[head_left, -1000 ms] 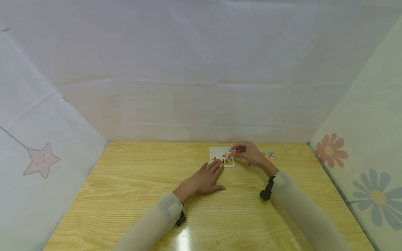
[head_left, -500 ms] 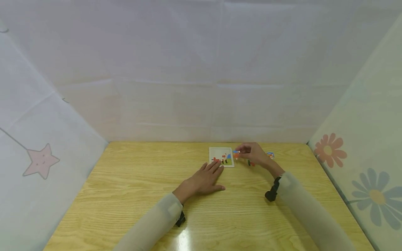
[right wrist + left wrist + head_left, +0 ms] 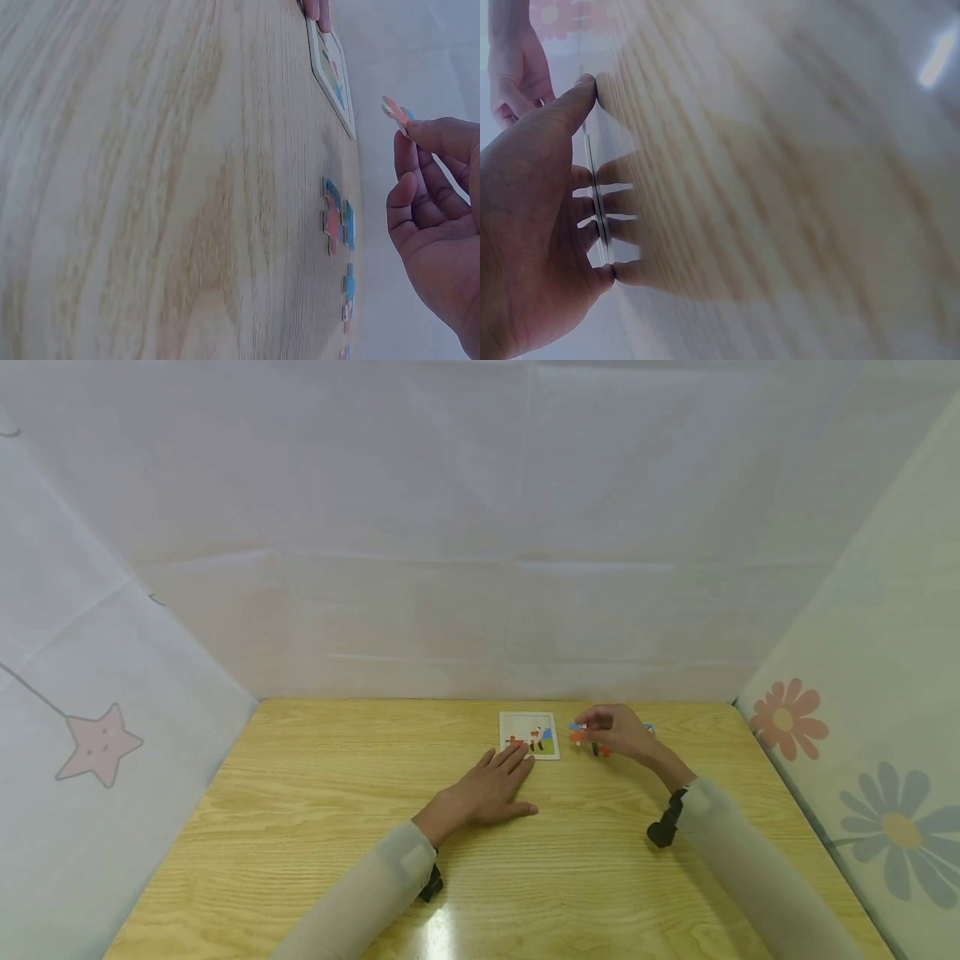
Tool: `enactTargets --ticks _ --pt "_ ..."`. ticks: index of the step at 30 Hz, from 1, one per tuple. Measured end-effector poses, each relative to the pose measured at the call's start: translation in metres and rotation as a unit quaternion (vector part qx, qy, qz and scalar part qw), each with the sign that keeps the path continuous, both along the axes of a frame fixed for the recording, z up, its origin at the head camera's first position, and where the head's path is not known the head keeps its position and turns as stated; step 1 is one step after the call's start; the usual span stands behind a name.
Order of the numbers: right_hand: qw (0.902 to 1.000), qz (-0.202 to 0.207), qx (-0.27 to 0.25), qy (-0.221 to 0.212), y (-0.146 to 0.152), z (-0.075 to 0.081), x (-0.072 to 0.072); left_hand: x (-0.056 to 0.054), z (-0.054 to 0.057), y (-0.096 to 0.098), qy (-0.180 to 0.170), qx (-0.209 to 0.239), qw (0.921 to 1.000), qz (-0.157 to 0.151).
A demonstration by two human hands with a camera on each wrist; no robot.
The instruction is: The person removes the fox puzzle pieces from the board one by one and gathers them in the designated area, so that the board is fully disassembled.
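A square white puzzle board (image 3: pixel 517 723) lies near the table's far edge, with a few joined coloured pieces in its lower right part. My left hand (image 3: pixel 487 789) is spread flat, its straight fingertips resting on the board's lower edge. To the right of the board, my right hand (image 3: pixel 615 731) pinches a red and blue puzzle piece (image 3: pixel 397 112) between thumb and fingers, above the table. Beneath and beside that hand lie several loose puzzle pieces (image 3: pixel 331 217), partly hidden by it in the head view.
The wooden table (image 3: pixel 337 827) has white cloth walls at the back and both sides. Black straps with small devices (image 3: pixel 663 829) sit on both wrists.
My right hand has drawn away from the board to the right, carrying the puzzle piece with it. The left hand has stayed on the board's edge.
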State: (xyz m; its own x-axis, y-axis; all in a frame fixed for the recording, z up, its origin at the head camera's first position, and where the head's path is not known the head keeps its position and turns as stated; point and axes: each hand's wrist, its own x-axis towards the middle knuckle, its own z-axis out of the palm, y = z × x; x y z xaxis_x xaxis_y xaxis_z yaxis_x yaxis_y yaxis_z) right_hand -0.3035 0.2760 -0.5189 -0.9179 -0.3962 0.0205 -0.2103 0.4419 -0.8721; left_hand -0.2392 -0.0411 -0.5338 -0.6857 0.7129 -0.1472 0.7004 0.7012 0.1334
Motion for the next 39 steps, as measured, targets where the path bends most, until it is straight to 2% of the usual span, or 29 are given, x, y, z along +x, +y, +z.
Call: enactTargets --ticks 11,18,24,39 --pt "0.9996 -0.008 0.009 0.024 0.016 -0.004 0.003 0.0 0.0 -0.001 0.002 0.0 1.0 -0.003" --pt "0.9998 -0.012 0.002 0.012 0.025 -0.002 0.009 0.001 0.001 -0.001 -0.001 0.0 1.0 -0.001" --pt "0.9995 -0.019 0.018 0.016 0.031 -0.004 0.013 0.002 0.004 -0.001 -0.003 0.002 1.0 -0.003" --pt "0.9994 -0.024 0.024 0.006 0.048 0.0 0.024 0.0 -0.001 0.0 -0.003 0.004 1.0 -0.001"
